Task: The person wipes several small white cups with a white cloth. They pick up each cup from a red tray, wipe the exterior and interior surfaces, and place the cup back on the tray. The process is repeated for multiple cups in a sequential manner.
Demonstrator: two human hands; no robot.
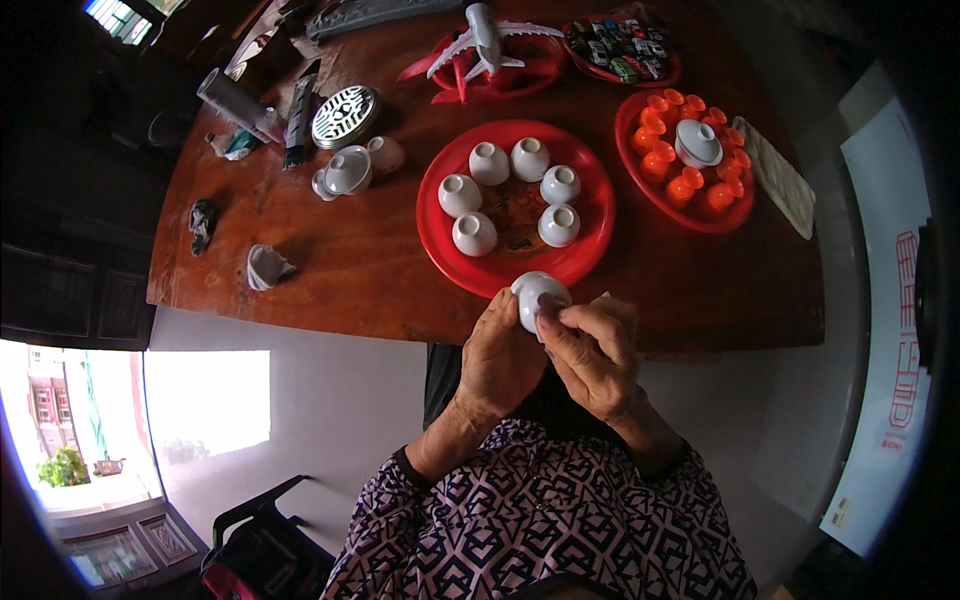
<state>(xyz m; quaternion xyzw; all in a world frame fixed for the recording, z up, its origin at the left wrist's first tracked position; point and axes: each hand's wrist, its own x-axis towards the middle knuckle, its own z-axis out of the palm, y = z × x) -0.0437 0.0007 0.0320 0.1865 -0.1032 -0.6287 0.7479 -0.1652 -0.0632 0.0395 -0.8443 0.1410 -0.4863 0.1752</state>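
Note:
My left hand [501,360] holds a small white porcelain cup [531,289] by its side, just off the table's front edge. On the cup's right side, the fingertips of my right hand [596,352] press against its surface, with a small dark patch or object at the fingertips that I cannot make out. Just beyond the cup is a round red tray [435,251] bearing several white cups [475,234] turned upside down in a ring. A lidded white bowl [349,171] stands on the table to the left, with more white cups [385,154] beside it.
On the wooden table [360,262] lie a crumpled white cloth [268,267], a round patterned metal tin [345,116] and a grey cylinder [238,103]. A red tray [694,219] of orange cups [681,190], a toy airplane [486,41] and a tray of toy cars [622,49] stand farther back.

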